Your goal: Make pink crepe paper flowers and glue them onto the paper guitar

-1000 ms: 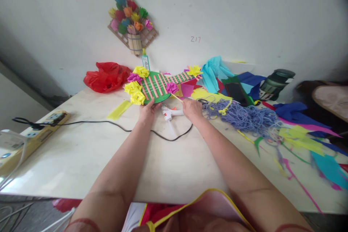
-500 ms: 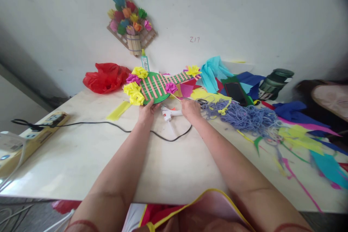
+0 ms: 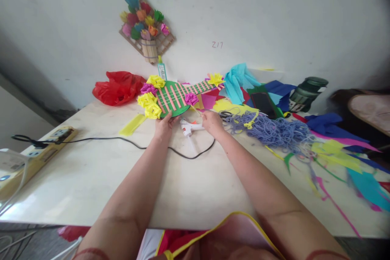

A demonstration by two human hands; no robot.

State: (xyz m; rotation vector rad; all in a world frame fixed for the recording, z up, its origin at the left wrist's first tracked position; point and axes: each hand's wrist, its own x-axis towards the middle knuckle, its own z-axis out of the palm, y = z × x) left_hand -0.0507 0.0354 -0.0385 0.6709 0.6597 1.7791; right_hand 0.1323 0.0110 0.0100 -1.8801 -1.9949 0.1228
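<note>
My bare forearms stretch out over the smooth, pale table [image 3: 91, 178], glossy where the light hits it. A thin black cord [image 3: 122, 140] snakes across it from a yellow power strip [image 3: 45, 148] at my left. My left hand [image 3: 163, 124] pinches the lower rim of the paper guitar [image 3: 175, 97], a flat green disc crossed with pink strips and ringed with crinkled yellow and magenta paper flowers. My right hand [image 3: 211, 122] is closed on a slim wooden stick [image 3: 195, 109] tipped with a ruffled magenta flower [image 3: 191, 98] that lies against the disc. Between my hands lies a white glue gun [image 3: 190, 127]. To the right sprawls a tangled heap of lilac yarn [image 3: 274, 130] among ragged paper scraps. Farther back sit a crumpled red plastic bag [image 3: 117, 86] and, on the wall, a slatted paper bouquet [image 3: 146, 26].
</note>
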